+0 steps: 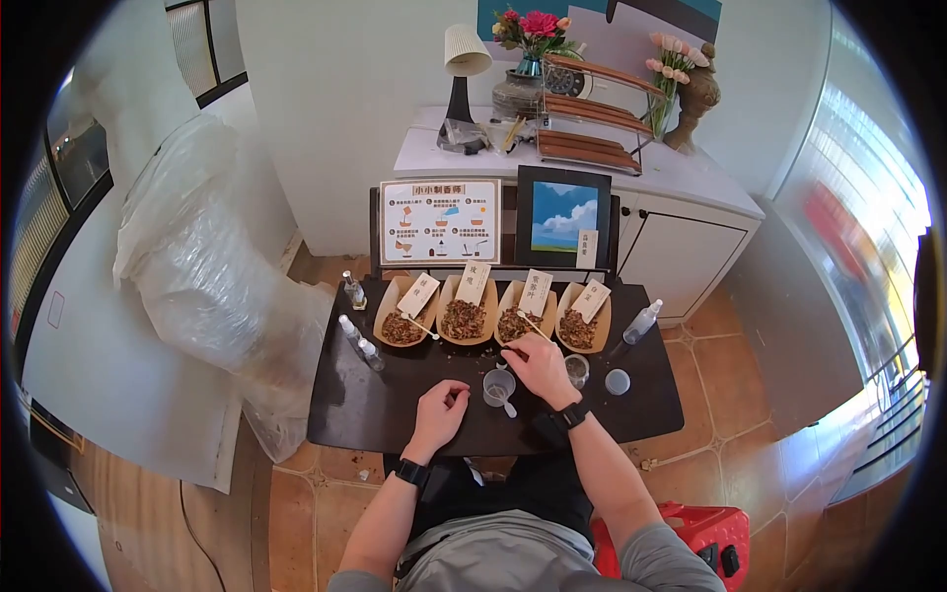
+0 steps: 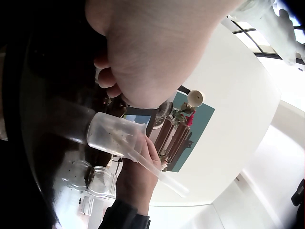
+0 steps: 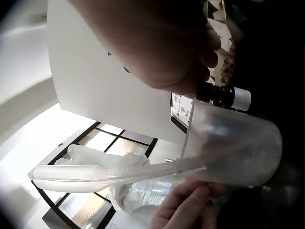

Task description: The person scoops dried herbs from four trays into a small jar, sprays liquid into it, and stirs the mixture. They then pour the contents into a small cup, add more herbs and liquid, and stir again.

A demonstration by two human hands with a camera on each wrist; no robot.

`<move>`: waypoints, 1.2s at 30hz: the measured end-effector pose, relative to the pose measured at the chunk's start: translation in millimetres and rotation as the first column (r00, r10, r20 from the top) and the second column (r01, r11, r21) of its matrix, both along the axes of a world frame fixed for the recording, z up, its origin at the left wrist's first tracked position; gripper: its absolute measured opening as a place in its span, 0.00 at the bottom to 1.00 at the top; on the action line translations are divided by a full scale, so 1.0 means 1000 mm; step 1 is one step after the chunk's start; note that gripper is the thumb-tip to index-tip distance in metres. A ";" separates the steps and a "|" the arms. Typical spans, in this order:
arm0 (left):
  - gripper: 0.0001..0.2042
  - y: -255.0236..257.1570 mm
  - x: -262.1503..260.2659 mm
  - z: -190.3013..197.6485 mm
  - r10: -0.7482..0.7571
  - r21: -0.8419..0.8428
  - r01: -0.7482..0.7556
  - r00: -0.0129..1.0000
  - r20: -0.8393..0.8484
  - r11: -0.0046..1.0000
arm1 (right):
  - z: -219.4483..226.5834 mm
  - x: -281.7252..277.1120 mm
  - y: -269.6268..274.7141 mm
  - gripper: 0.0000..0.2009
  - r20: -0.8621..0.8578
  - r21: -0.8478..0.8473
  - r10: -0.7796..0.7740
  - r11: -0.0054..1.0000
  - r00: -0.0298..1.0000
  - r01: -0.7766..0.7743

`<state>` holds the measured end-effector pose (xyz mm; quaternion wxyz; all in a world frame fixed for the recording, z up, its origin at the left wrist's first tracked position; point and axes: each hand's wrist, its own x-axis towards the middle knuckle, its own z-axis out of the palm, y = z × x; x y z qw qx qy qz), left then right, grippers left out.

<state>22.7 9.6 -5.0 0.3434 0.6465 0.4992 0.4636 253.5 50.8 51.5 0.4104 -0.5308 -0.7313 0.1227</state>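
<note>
My right hand (image 1: 543, 370) reaches over the table, its curled fingers gripping the dark top of a small dark bottle with a white band (image 3: 242, 98). Just in front of it stands a translucent plastic cup (image 1: 498, 387). A long translucent plastic stick with a wider outer end (image 3: 71, 178) leans out over the cup's rim. Left of the cup, my left hand (image 1: 441, 414) rests at the table with loosely curled fingers and nothing held. Beyond the hands, paper trays (image 1: 406, 314) of dried brown plant bits stand in a row with label cards; small white scoops lie in two of them.
Small clear jars (image 1: 577, 370) and a white round lid (image 1: 618, 382) are right of my right hand. Spray bottles stand at the table's right (image 1: 643, 322) and left (image 1: 371, 353). An instruction board (image 1: 440, 221) and a framed picture (image 1: 564, 219) stand behind the trays.
</note>
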 end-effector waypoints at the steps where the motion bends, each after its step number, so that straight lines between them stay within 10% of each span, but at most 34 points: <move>1: 0.06 0.000 0.000 0.000 -0.001 -0.002 0.001 1.000 -0.001 1.000 | 0.001 0.000 0.000 0.08 -0.003 0.006 0.004 1.000 1.000 -0.004; 36: 0.05 0.001 0.002 -0.004 0.011 0.030 -0.012 1.000 0.013 0.999 | 0.036 -0.006 -0.047 0.08 -0.179 0.030 0.086 0.996 0.980 -0.082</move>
